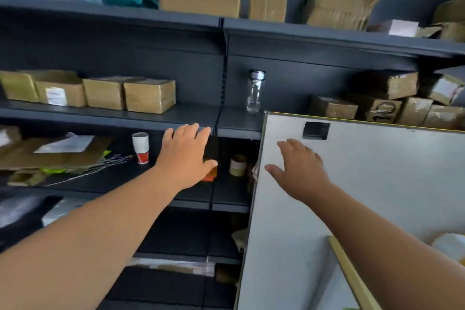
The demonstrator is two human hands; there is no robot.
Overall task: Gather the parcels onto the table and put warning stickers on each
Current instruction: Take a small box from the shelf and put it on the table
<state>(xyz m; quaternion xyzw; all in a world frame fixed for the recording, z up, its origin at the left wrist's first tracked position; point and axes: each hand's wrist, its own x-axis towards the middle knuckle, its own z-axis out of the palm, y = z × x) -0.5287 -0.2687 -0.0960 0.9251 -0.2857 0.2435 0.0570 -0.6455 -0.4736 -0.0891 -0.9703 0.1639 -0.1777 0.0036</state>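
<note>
The gathering looks barely begun. A row of cardboard parcels [149, 95] sits on the middle shelf [191, 114] at the left. The left hand [186, 156] reaches in just under that shelf, fingers spread, holding nothing. A small orange thing [210, 175] peeks out behind it, perhaps stickers, though too much is hidden to tell. The right hand [299, 171] is held flat and empty over the white table [377, 184]. The next move, I'd judge, is reaching up to a box and closing both hands round it.

Clear bottle [254, 93] on dark shelf [191, 114], paper cup [141, 147] below
</note>
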